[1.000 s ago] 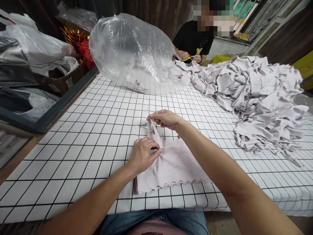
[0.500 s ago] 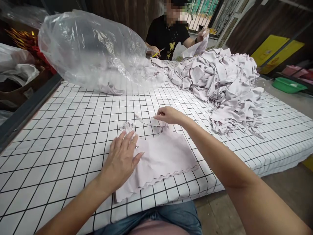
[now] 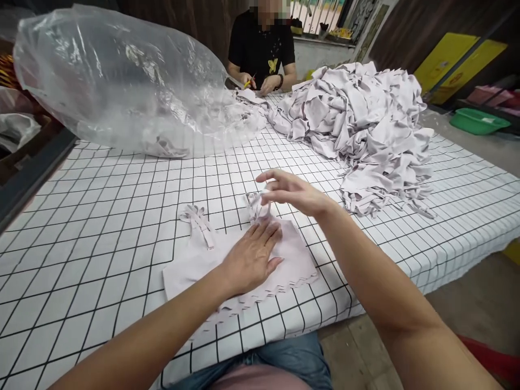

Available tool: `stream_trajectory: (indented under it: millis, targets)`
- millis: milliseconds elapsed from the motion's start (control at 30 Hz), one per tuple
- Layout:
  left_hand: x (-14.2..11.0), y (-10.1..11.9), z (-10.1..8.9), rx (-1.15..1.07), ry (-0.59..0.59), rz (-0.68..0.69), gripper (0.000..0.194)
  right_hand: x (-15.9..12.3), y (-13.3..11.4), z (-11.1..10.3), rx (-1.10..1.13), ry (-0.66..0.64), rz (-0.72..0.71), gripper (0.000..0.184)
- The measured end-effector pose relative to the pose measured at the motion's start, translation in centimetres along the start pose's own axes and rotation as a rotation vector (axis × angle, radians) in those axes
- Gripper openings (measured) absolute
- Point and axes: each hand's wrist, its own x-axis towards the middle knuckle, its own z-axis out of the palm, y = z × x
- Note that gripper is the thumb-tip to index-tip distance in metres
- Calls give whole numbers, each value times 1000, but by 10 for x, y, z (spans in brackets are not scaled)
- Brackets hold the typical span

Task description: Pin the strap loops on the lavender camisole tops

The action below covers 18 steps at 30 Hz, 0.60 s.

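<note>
A pale pink strappy top [image 3: 298,253] with a wavy hem lies flat on the table in front of me. Its left straps [image 3: 197,219] are gathered in loops above the top edge, and its right straps [image 3: 252,205] are bunched just below my other hand. My left hand [image 3: 252,254] rests flat on the cloth, fingers stretched out, near the right straps. Over those straps hovers my right hand [image 3: 290,190], its fingers parted with nothing visible between them.
A large pile of similar pale garments [image 3: 349,114] covers the back right of the table [image 3: 134,216], which has a checked cloth. A big clear plastic bag [image 3: 117,81] stands at the back left. Across from me a person [image 3: 262,49] holds yellow-handled scissors [image 3: 248,83].
My left hand has moved right across the top, uncovering the left straps. My right hand has opened and let go of the right straps. The other person's raised hand has come down.
</note>
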Motion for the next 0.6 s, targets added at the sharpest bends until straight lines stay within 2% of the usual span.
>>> stream_trajectory:
  millis: [67,100,133,233,333,400,467,600]
  targets:
    - [-1,0,-2,-26,4,4,57,-38,-13,-11,-1,-180,18,66]
    - [-2,1,-3,-37,4,0,55,-56,-17,-16,-24,-280,53,73]
    - [-2,1,-3,-45,2,-8,55,-74,-19,-20,-62,-312,89,73]
    - [-1,1,-1,-36,-11,-36,59,-117,-19,-22,-146,-308,146,67]
    - [-1,-1,3,-6,-25,-42,62,-145,-21,-11,-177,-262,120,60]
    - [-1,-2,4,6,-34,-37,62,-153,-25,-1,-153,-251,45,56]
    - [-2,-2,4,11,-42,-37,64,-148,-27,9,-157,-194,36,53]
    - [-1,-2,3,23,-10,-31,61,-100,-11,24,-347,164,306,43]
